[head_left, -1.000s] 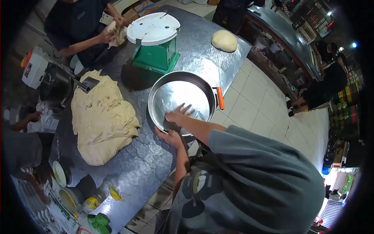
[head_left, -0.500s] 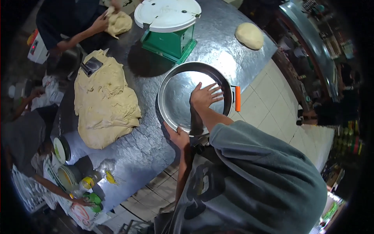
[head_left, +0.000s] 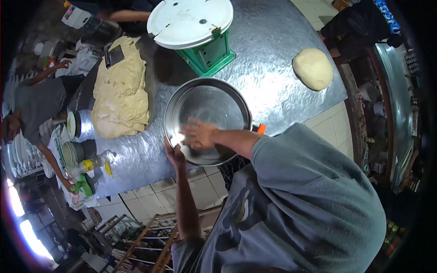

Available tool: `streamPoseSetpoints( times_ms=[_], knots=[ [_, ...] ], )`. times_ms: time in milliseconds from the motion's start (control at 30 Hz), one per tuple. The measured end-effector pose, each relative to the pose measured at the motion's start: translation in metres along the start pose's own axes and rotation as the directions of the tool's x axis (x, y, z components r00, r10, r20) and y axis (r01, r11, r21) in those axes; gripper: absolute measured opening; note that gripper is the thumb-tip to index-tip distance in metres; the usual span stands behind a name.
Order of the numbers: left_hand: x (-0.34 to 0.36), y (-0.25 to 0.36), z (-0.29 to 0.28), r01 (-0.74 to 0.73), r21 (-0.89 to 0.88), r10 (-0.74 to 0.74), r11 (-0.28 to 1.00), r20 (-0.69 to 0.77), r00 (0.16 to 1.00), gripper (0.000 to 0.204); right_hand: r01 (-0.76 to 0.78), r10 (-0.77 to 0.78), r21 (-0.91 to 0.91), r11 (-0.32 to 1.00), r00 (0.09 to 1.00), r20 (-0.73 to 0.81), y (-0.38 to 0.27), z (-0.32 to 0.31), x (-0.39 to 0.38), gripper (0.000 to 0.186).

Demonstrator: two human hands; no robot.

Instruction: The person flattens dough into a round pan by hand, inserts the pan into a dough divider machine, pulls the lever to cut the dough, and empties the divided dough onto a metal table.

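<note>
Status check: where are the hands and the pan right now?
Left hand grips the pan rim, near edge. Right hand flat inside pan, fingers spread. Pan on metal table; scale just behind, dough slab left.

Round shiny metal pan [head_left: 214, 109], shallow, upright, empty inside. Lies at the near edge of the metal bench [head_left: 273, 63], its rim partly overhanging the edge.

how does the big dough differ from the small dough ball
The big dough is a rough, flattened, lumpy slab; the dough ball is a smooth, rounded mound. The slab is far larger and has a scraper on it; the ball lies bare. Both are pale and lie on the metal table.
</note>
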State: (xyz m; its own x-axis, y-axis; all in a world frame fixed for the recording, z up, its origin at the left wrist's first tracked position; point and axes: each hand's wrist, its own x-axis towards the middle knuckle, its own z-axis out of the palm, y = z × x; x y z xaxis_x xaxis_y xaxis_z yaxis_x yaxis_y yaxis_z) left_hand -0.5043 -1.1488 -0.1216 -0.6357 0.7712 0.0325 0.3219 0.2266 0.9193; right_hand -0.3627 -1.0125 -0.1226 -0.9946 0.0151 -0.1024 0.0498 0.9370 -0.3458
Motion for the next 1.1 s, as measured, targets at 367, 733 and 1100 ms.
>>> streamPoseSetpoints(
  times_ms=[367,733,1100],
  knots=[
    [-0.014,-0.021,0.014,0.084,-0.167,-0.107,0.982,-0.13,0.986,0.031,-0.108,0.066,0.151,0.983,0.964,0.258,-0.013,0.015,-0.103,0.034],
    [-0.04,0.017,0.039,0.054,0.175,0.013,0.983,-0.359,0.933,0.029,-0.393,0.69,0.586,0.709,0.215,-0.691,0.046,-0.219,-0.356,0.027],
    [-0.086,0.165,0.164,0.072,0.503,0.334,0.861,-0.666,0.667,0.026,-0.878,0.555,0.182,0.443,0.108,-0.825,0.219,-0.102,-0.417,0.048]
  ],
)
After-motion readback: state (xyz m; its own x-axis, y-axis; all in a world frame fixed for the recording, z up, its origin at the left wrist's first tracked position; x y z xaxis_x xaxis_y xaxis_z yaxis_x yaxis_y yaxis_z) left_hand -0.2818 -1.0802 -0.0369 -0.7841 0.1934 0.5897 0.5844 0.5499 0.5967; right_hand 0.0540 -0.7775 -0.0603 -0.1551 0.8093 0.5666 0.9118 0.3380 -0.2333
